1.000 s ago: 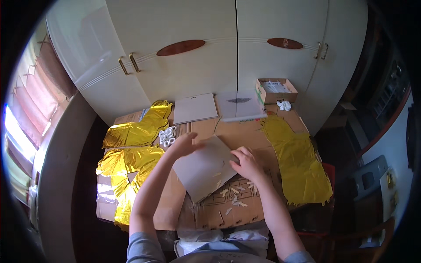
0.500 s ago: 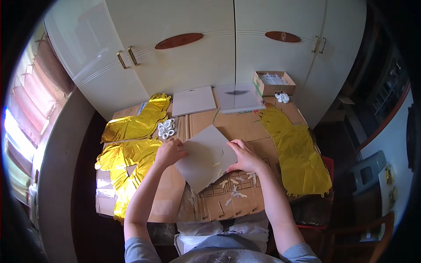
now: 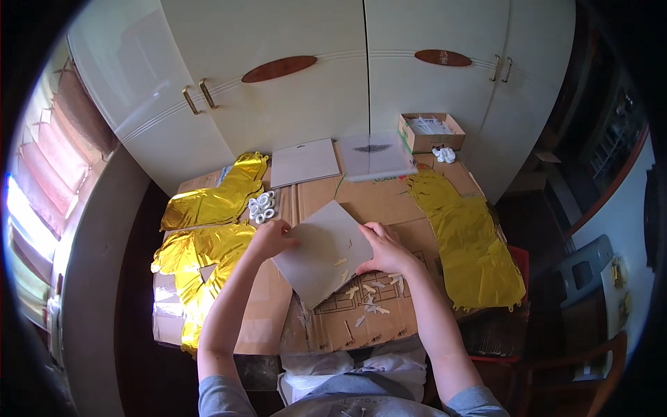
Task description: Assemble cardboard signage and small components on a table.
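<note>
A grey square card (image 3: pixel 321 251) lies tilted on the cardboard work surface (image 3: pixel 361 201) in front of me. My left hand (image 3: pixel 269 237) grips its left corner. At the card's right edge my right hand (image 3: pixel 383 248) presses down with fingers bent over it. Small pale yellow scraps (image 3: pixel 372 292) are scattered on the cardboard just below my right hand, and a few lie on the card itself.
Gold foil balloons lie at the left (image 3: pixel 208 243) and right (image 3: pixel 467 240). A heap of white rings (image 3: pixel 261 206) sits beside the left foil. Two flat packs (image 3: pixel 303 161) (image 3: pixel 375 154), an open cardboard box (image 3: pixel 431 131) and white cupboard doors (image 3: pixel 361 76) stand behind.
The card has shifted slightly with both hands still on it; my right hand has slid lower along its right edge. The head view has moved a little closer.
</note>
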Demonstrator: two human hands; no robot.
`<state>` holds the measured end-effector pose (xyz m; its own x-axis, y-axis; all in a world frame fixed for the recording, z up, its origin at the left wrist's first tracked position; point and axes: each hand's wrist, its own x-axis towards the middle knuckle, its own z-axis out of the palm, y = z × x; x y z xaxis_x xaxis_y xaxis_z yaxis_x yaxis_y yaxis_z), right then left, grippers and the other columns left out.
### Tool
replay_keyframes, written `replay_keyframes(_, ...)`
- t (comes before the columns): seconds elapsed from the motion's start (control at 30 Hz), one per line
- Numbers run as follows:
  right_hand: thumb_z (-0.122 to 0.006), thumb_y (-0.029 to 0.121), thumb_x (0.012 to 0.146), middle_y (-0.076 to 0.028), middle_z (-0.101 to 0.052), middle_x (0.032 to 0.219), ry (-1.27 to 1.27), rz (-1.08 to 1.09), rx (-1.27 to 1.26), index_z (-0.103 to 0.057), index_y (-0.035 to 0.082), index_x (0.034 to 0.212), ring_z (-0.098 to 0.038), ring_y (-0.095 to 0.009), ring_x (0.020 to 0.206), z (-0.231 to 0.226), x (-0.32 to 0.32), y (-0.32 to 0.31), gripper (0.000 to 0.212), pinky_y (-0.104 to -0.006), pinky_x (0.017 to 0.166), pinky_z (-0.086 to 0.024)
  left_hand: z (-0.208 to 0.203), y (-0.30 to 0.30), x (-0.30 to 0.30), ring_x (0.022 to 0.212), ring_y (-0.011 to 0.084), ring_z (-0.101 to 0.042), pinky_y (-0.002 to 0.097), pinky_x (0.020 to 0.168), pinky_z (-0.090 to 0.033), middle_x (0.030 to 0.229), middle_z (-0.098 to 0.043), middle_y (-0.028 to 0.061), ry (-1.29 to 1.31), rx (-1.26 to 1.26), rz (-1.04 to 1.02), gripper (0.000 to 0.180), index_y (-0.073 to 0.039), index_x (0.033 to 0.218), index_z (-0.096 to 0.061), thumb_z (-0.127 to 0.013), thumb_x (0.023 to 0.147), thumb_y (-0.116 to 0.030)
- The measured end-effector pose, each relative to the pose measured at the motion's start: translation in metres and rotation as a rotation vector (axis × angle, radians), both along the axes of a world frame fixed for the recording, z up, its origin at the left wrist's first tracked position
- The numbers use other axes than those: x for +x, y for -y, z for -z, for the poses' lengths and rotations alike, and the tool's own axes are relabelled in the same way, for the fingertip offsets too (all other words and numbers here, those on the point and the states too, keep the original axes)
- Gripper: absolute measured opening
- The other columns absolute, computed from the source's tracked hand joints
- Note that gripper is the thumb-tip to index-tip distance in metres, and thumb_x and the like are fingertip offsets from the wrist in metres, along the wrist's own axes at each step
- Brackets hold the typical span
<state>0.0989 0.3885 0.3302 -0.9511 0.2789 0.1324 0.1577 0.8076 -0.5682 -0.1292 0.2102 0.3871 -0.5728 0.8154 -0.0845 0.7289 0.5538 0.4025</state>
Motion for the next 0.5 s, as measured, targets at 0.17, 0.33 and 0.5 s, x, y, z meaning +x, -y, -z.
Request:
replay_keyframes(0.17, -0.075, 0.047, 0.054, -0.014, -0.03, 0.128, 0.004, -0.004, 0.011, -0.023, 0.003, 0.13, -0.027, -0.03, 0.121, 0.0, 0.0, 0.001, 0.102, -0.0409, 0.099, -0.025, 0.0, 0.001, 0.001, 0.081, 0.0256, -0.06, 0.0333, 0.073, -0.047, 0.085, -0.062, 0.0149, -0.055, 0.017, 0.002, 0.043, -0.002, 0.09, -0.061, -0.069, 0.059, -0.03)
replay_keyframes(0.33, -0.074, 0.048, 0.055, -0.017, -0.028, 0.128, 0.025, -0.001, 0.014, -0.019, 0.004, 0.132, -0.026, -0.031, 0.121, 0.0, 0.0, 0.001, 0.104, -0.0417, 0.099, -0.024, -0.018, -0.001, 0.009, 0.077, 0.0248, -0.06, 0.0332, 0.069, -0.047, 0.079, -0.061, 0.0132, -0.001, 0.042, -0.045, 0.04, -0.002, 0.088, -0.06, -0.068, 0.059, -0.028)
replay_keyframes(0.5, -0.074, 0.048, 0.056, -0.018, -0.027, 0.129, 0.044, 0.003, 0.01, -0.016, 0.005, 0.133, -0.026, -0.032, 0.122, 0.0, -0.001, 0.001, 0.106, -0.0421, 0.099, -0.023, -0.025, -0.002, 0.007, 0.071, 0.0206, -0.059, 0.0307, 0.065, -0.047, 0.075, -0.06, 0.0109, 0.087, 0.065, -0.042, 0.037, -0.003, 0.087, -0.058, -0.069, 0.062, -0.027)
